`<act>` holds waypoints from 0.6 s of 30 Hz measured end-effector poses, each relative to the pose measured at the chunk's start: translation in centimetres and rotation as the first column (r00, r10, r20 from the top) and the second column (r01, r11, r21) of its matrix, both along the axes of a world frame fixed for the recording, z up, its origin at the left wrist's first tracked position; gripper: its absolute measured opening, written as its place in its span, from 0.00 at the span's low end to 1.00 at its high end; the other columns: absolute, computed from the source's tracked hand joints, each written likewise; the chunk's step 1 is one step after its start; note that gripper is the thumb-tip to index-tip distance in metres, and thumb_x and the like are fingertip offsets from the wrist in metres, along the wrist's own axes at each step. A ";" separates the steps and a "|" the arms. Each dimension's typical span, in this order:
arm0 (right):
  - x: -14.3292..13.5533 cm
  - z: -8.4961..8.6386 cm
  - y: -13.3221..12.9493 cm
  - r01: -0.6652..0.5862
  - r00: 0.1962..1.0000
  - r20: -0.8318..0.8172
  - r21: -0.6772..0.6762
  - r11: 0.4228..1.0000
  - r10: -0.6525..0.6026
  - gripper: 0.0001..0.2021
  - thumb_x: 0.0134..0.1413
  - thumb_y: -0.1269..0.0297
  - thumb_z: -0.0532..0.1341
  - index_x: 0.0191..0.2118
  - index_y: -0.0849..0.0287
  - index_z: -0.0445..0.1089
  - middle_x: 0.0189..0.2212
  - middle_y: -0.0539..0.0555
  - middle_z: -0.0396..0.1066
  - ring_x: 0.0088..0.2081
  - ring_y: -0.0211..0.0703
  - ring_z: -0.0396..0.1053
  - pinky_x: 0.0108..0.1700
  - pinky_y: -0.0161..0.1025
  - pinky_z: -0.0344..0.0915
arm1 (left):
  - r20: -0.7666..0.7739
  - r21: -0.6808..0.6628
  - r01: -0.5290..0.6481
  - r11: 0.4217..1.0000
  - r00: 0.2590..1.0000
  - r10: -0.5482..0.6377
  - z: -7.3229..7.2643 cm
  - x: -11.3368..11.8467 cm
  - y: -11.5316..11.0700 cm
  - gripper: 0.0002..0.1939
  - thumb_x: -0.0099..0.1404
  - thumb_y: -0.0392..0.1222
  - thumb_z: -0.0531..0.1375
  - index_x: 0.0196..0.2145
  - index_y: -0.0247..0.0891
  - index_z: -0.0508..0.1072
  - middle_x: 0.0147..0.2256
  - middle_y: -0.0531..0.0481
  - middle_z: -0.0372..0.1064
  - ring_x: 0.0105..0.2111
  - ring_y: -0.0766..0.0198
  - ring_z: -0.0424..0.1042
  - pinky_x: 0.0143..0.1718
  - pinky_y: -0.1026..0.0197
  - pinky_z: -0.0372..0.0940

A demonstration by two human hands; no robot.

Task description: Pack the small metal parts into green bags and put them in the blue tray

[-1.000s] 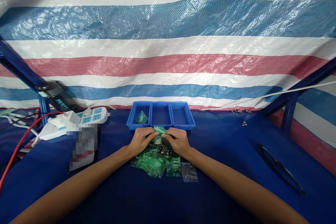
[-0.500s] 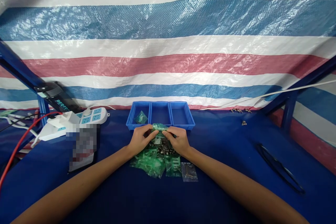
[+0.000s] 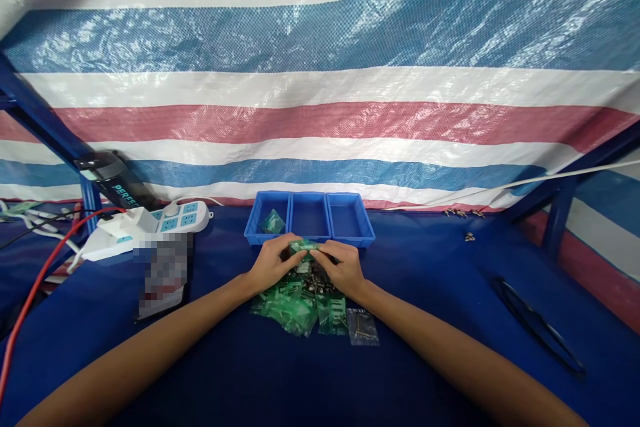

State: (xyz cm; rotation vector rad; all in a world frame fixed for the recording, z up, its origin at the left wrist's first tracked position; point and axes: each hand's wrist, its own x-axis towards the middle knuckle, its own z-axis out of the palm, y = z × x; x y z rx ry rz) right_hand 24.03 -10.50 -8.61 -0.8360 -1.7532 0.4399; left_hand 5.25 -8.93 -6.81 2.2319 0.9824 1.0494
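Between my hands is a small green plastic bag (image 3: pixel 304 246). My left hand (image 3: pixel 273 263) pinches its left side, thumb against fingers. On the right side my right hand (image 3: pixel 344 268) grips the same bag, with the thumb near the other thumb. Just below lies a pile of green plastic bags (image 3: pixel 290 307) and loose dark metal hardware (image 3: pixel 314 280), partly covered by the hands. A clear bag (image 3: pixel 363 327) with thin brass-coloured pieces lies at the pile's right edge. Behind the hands stands a blue three-compartment tray (image 3: pixel 309 240); one green bag (image 3: pixel 273 221) lies in its left compartment.
At the left are a white power strip (image 3: pixel 180 219), a red cable (image 3: pixel 37 280), a black bottle (image 3: pixel 117 180) and a partly blurred dark phone-like object (image 3: pixel 163 287). Glasses (image 3: pixel 540 327) and small metal pieces (image 3: pixel 469 237) lie at the right. A striped sheet (image 3: pixel 320 87) hangs behind.
The view has shifted slightly, so the scene sits a little further right. Both hands keep hold of the green bag, which now looks flatter between the fingertips.
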 end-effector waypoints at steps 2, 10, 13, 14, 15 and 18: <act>0.0 0.0 0.0 0.002 1.000 -0.003 0.006 1.000 -0.002 0.10 0.58 0.64 0.59 0.28 0.60 0.72 0.18 0.50 0.63 0.20 0.37 0.59 0.23 0.36 0.56 | -0.001 -0.005 -0.019 1.000 1.000 0.019 0.1 0.0 0.0 0.12 0.65 0.47 0.56 0.35 0.35 0.71 0.28 0.51 0.68 0.24 0.69 0.64 0.25 0.67 0.59; 0.0 0.0 0.0 0.009 1.000 0.000 0.005 1.000 -0.009 0.12 0.58 0.62 0.58 0.27 0.60 0.72 0.18 0.50 0.63 0.20 0.37 0.59 0.23 0.36 0.57 | 0.023 0.016 -0.021 1.000 1.000 0.021 0.0 0.0 -0.1 0.12 0.65 0.47 0.57 0.33 0.35 0.71 0.23 0.54 0.65 0.21 0.70 0.64 0.25 0.67 0.59; 0.0 0.0 0.0 0.015 1.000 0.000 0.025 1.000 -0.015 0.11 0.59 0.62 0.58 0.29 0.61 0.72 0.18 0.50 0.63 0.20 0.36 0.60 0.23 0.35 0.57 | 0.028 0.050 -0.023 0.998 0.999 0.022 -0.3 -0.1 0.0 0.11 0.65 0.46 0.57 0.38 0.36 0.72 0.28 0.52 0.70 0.21 0.71 0.65 0.25 0.68 0.60; 0.0 0.0 0.0 0.017 1.000 -0.005 0.033 0.999 -0.017 0.11 0.58 0.62 0.58 0.29 0.61 0.72 0.18 0.50 0.63 0.20 0.36 0.60 0.23 0.35 0.57 | 0.028 0.050 -0.023 0.998 0.999 0.022 -0.3 -0.1 0.1 0.11 0.65 0.46 0.57 0.39 0.36 0.72 0.29 0.51 0.71 0.21 0.71 0.65 0.24 0.68 0.61; 0.0 0.0 0.0 0.021 1.000 -0.011 0.040 0.999 -0.021 0.10 0.58 0.63 0.58 0.29 0.61 0.72 0.18 0.50 0.64 0.20 0.36 0.60 0.23 0.35 0.58 | 0.027 0.045 -0.023 0.999 0.999 0.022 -0.4 -0.1 0.1 0.11 0.64 0.47 0.58 0.40 0.36 0.72 0.29 0.51 0.71 0.21 0.71 0.65 0.24 0.68 0.61; 0.0 0.1 -0.1 0.043 0.999 -0.024 0.045 0.998 -0.042 0.09 0.58 0.64 0.58 0.31 0.61 0.72 0.18 0.50 0.64 0.20 0.36 0.60 0.24 0.35 0.58 | 0.036 0.025 -0.036 0.999 0.999 0.035 -0.3 -0.1 0.2 0.13 0.64 0.47 0.58 0.40 0.36 0.72 0.24 0.53 0.68 0.19 0.70 0.63 0.23 0.68 0.60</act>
